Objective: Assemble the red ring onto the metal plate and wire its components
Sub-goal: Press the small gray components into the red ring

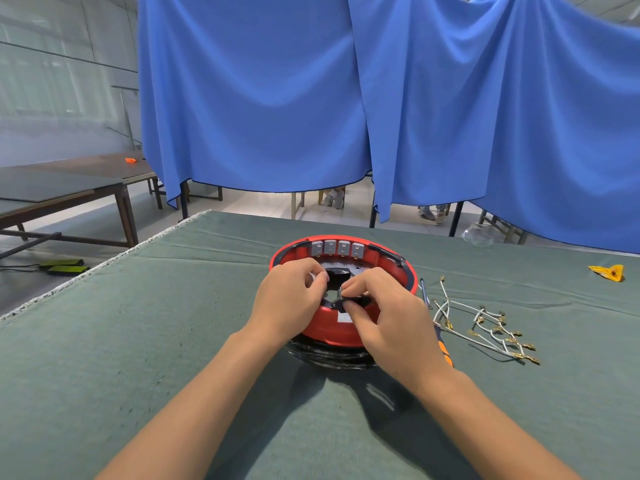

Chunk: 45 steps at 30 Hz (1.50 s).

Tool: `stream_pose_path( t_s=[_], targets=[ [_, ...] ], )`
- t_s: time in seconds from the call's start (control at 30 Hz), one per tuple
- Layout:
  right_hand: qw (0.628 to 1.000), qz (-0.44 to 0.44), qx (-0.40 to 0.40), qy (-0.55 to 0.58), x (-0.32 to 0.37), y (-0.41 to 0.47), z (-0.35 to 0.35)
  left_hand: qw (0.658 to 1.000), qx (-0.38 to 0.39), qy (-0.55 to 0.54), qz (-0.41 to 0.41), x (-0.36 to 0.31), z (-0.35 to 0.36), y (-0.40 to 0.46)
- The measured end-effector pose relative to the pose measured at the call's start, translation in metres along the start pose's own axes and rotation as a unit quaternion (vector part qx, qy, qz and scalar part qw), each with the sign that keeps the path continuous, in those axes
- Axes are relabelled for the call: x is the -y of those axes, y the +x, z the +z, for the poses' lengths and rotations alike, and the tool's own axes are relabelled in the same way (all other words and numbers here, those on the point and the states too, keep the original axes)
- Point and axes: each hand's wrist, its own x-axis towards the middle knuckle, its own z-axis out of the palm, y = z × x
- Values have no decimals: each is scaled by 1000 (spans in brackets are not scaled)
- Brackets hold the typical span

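Note:
The red ring (391, 263) sits in the middle of the green table over a dark base whose black edge (332, 356) shows beneath it. Several grey terminal blocks (337, 247) line its far inner wall, and a black knob (337, 273) sits at the centre. My left hand (289, 301) rests on the ring's near left rim, fingers curled inward. My right hand (384, 313) pinches a small black part (358, 301) at the near rim. A bundle of white wires with brass terminals (491, 327) lies to the right.
A screwdriver with an orange handle (445, 351) lies just right of my right hand. A yellow scrap (609, 271) lies at the far right. Blue curtains (311, 98) hang behind the table. Brown tables (69, 192) stand to the left.

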Motion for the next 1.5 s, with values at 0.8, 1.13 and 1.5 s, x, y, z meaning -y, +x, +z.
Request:
stream_pose_path(
  t_s=[0.8, 1.13, 1.5],
  targets=[
    [989, 48, 118, 79, -9, 16, -17, 1000, -10, -10, -1, 3, 2, 1],
    [999, -14, 36, 38, -7, 0, -7, 999, -31, -7, -3, 1, 5, 0],
    [996, -29, 69, -48, -3, -2, -11, 999, -43, -20, -1, 2, 6, -1]
  ],
)
